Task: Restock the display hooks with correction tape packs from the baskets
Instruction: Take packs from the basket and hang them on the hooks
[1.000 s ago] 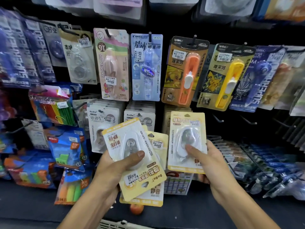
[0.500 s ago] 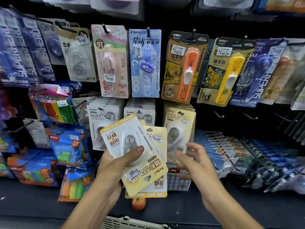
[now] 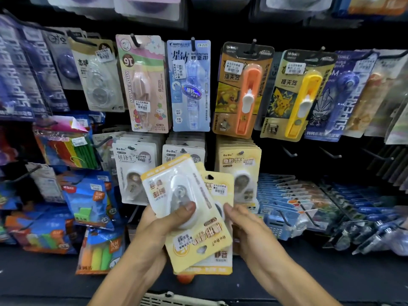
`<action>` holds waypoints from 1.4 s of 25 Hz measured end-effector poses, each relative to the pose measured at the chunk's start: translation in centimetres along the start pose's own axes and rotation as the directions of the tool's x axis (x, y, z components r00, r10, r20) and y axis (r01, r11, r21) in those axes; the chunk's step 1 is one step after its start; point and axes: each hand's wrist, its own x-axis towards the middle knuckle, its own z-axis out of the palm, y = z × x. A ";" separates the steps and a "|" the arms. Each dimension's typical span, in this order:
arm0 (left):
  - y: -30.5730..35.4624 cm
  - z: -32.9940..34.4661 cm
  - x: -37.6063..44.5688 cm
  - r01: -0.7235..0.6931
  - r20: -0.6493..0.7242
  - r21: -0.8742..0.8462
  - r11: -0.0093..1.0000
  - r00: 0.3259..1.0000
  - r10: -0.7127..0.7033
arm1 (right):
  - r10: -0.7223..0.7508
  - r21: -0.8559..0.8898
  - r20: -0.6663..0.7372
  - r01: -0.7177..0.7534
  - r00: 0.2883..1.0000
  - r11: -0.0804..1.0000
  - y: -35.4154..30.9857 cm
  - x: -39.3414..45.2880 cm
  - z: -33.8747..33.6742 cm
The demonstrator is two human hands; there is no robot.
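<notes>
My left hand (image 3: 154, 226) grips a fanned stack of yellow correction tape packs (image 3: 198, 237), its thumb pressed on the top pack's clear blister. My right hand (image 3: 249, 228) is at the stack's right edge. Its thumb tip touches the second pack (image 3: 218, 186), and its fingers go out of sight behind the stack. On a display hook just behind, matching yellow packs (image 3: 239, 164) hang in a row. White packs of the same brand (image 3: 132, 164) hang to their left.
Bare hooks (image 3: 289, 152) stick out to the right of the yellow row. A pale basket's rim (image 3: 176, 300) shows at the bottom edge. Tape and clip-pusher cards fill the upper hooks, and blue packs (image 3: 287, 195) lie lower right.
My right hand has left its yellow pack hanging on the hook and has come back down to the stack in my left hand. The left hand has stayed where it was.
</notes>
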 end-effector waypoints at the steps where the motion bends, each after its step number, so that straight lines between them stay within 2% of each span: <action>1: -0.1 0.1 -0.1 0.014 0.040 0.016 1.000 0.999 -0.015 | -0.029 0.035 -0.027 0.030 0.999 0.999 -0.3 0.1 -0.3; 3: -0.2 0.3 -0.2 0.017 0.039 0.044 0.999 0.999 -0.019 | -0.113 0.008 -0.088 0.114 0.990 0.993 -0.7 0.2 -0.6; 5: -0.1 0.2 0.1 -0.005 -0.056 0.023 1.000 0.998 0.006 | -0.202 -0.064 -0.187 0.193 0.961 0.979 -1.4 0.9 -0.8; 7: 0.5 -0.2 0.5 -0.034 -0.151 -0.014 0.999 0.988 0.032 | -0.283 -0.114 -0.310 0.259 0.908 0.959 -2.6 2.5 -1.7; 9: 0.9 -0.8 0.8 -0.075 -0.184 0.005 0.997 0.980 0.075 | -0.323 -0.232 -0.405 0.246 0.855 0.941 -4.1 4.1 -2.9; 11: 1.1 -0.9 0.7 -0.097 -0.181 0.043 0.994 0.978 0.103 | -0.366 -0.362 -0.449 0.208 0.815 0.909 -4.5 5.5 -3.9; 13: 0.8 -0.8 0.7 -0.096 -0.186 0.093 0.991 0.976 0.112 | -0.394 -0.413 -0.482 0.194 0.782 0.890 -4.5 6.1 -4.4; 16: 0.4 -0.7 0.8 -0.076 -0.193 0.135 0.988 0.976 0.101 | -0.524 -0.661 -0.509 0.080 0.683 0.746 -4.6 5.6 -3.9; 17: 0.4 -0.8 0.9 -0.063 -0.191 0.163 0.985 0.977 0.095 | -0.561 -0.691 -0.487 0.097 0.670 0.716 -4.5 5.3 -3.4; 18: 0.5 -0.8 0.9 -0.050 -0.192 0.235 0.971 0.977 0.097 | -0.570 -0.666 -0.431 0.180 0.700 0.724 -4.3 5.0 -2.7; 19: 0.6 -0.8 0.8 -0.040 -0.192 0.377 0.925 0.974 0.121 | -0.551 -0.593 -0.334 0.284 0.765 0.753 -3.9 4.4 -1.6; 20: 0.7 -0.9 0.7 -0.047 -0.162 0.570 0.820 0.972 0.169 | -0.515 -0.529 -0.205 0.348 0.832 0.774 -3.5 3.7 -0.4; 21: 0.8 -0.9 0.5 -0.079 -0.072 0.756 0.649 0.976 0.203 | -0.493 -0.545 -0.050 0.390 0.869 0.742 -3.1 3.0 0.4; 22: 0.8 -0.8 0.3 -0.116 0.033 0.893 0.435 0.981 0.193 | -0.488 -0.651 0.141 0.452 0.861 0.609 -2.8 2.5 0.7; 23: 0.9 -0.7 0.1 -0.125 0.087 0.964 0.234 0.982 0.166 | -0.460 -0.756 0.324 0.519 0.826 0.399 -2.7 2.4 0.7; 24: 0.8 -0.6 -0.1 -0.120 0.104 0.988 0.096 0.982 0.160 | -0.412 -0.787 0.467 0.580 0.783 0.211 -2.8 2.5 0.5; 25: 0.7 -0.5 -0.1 -0.117 0.109 0.992 0.036 0.979 0.173 | -0.364 -0.781 0.544 0.615 0.756 0.112 -2.9 2.6 0.2; 26: 0.7 -0.5 -0.1 -0.123 0.113 0.991 0.043 0.976 0.186 | -0.350 -0.771 0.553 0.623 0.757 0.130 -3.1 2.8 0.0; 27: 0.8 -0.7 -0.1 -0.135 0.108 0.981 0.140 0.977 0.183 | -0.377 -0.760 0.514 0.613 0.770 0.217 -3.3 3.0 -0.3; 29: 1.3 -1.1 0.1 -0.150 0.104 0.905 0.399 0.986 0.133 | -0.455 -0.702 0.405 0.589 0.793 0.401 -3.5 3.1 -0.8; 31: 2.1 -1.9 0.3 -0.125 0.116 0.810 0.573 0.992 0.052 | -0.475 -0.627 0.277 0.532 0.835 0.570 -3.1 2.7 -0.8; 33: 2.7 -2.3 0.6 -0.127 0.121 0.719 0.683 0.991 0.056 | -0.395 -0.421 0.137 0.415 0.908 0.807 -2.8 2.5 -0.7; 35: 2.7 -2.3 0.9 -0.182 0.075 0.608 0.773 0.982 0.172 | -0.253 -0.254 0.047 0.256 0.966 0.933 -3.0 2.3 -1.1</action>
